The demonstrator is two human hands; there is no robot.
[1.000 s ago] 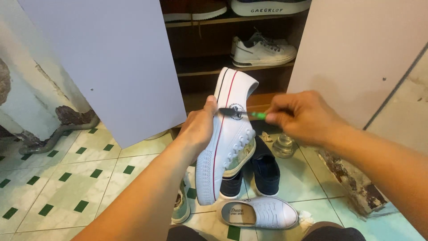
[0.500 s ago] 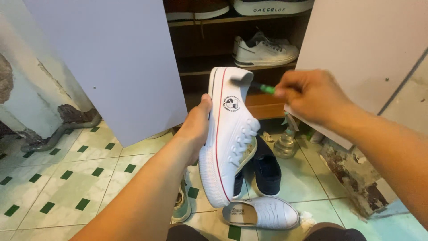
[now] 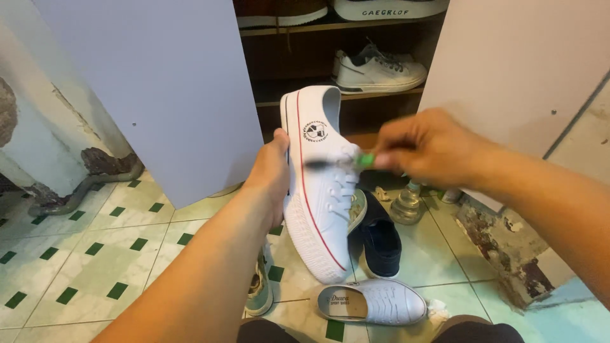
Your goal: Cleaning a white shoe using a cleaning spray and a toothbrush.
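My left hand (image 3: 272, 174) is gripping the white sneaker (image 3: 318, 184); my right hand (image 3: 426, 149) is pinching a green-handled brush (image 3: 346, 162) against its laces.

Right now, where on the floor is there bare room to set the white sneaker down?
Free: the green-diamond tiled floor left of the left hand, bordered by the open cabinet door and the peeling wall. Crowded: under the white sneaker, where the navy shoes, white slip-on and glass bottle sit.

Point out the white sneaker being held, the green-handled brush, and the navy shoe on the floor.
white sneaker (image 3: 321, 209), head view, side panel.
green-handled brush (image 3: 364, 160), head view, green handle.
navy shoe (image 3: 381, 244), head view, upper.
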